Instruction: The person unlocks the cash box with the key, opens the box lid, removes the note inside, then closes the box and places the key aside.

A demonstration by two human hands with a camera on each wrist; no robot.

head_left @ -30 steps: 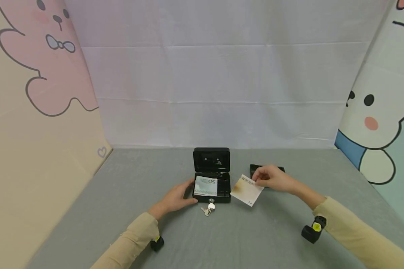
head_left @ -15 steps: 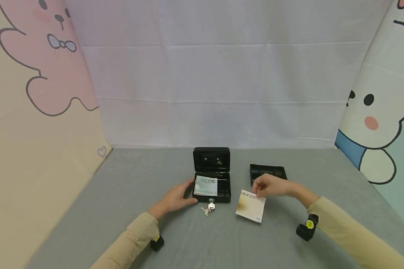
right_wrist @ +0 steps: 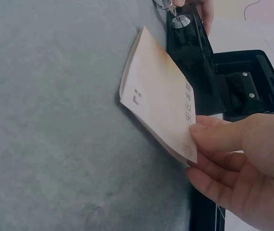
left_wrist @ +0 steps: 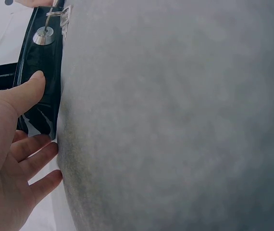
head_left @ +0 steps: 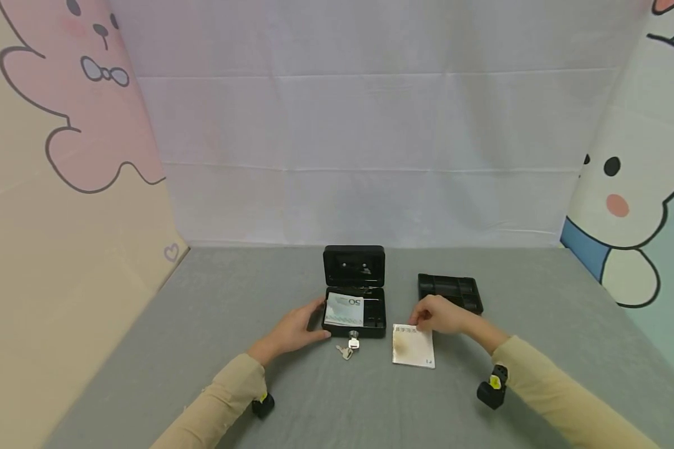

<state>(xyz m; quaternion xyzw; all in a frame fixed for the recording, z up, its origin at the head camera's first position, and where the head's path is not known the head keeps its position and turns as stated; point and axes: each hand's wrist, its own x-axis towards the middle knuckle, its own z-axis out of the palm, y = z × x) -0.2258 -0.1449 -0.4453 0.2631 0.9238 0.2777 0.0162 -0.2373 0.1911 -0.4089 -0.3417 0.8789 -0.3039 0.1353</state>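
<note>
A black cash box (head_left: 375, 332) stands with its lid (head_left: 354, 265) raised, and a folded 50 banknote (head_left: 344, 310) lies inside. Keys (head_left: 346, 352) hang at its front lock (left_wrist: 43, 36). At the box's left front corner rests my left hand (head_left: 289, 332), thumb on the front face, fingers relaxed along the left side. My right hand (head_left: 440, 313) pinches the edge of a small cream booklet (right_wrist: 158, 96) between thumb and fingers. The booklet, printed and stained yellowish brown, is just right of the box, its lower end tilted over the cloth in the right wrist view.
Behind my right hand lies a black compartment tray (head_left: 457, 287), partly covered by that hand. Grey cloth (head_left: 371, 405) covers the table. A white curtain (head_left: 371, 156) rises at the back, with cartoon-printed panels at both sides.
My right hand has moved toward me and left with the booklet, turning it squarer to the box's front and bringing the tray more into view. My left hand stays on the box.
</note>
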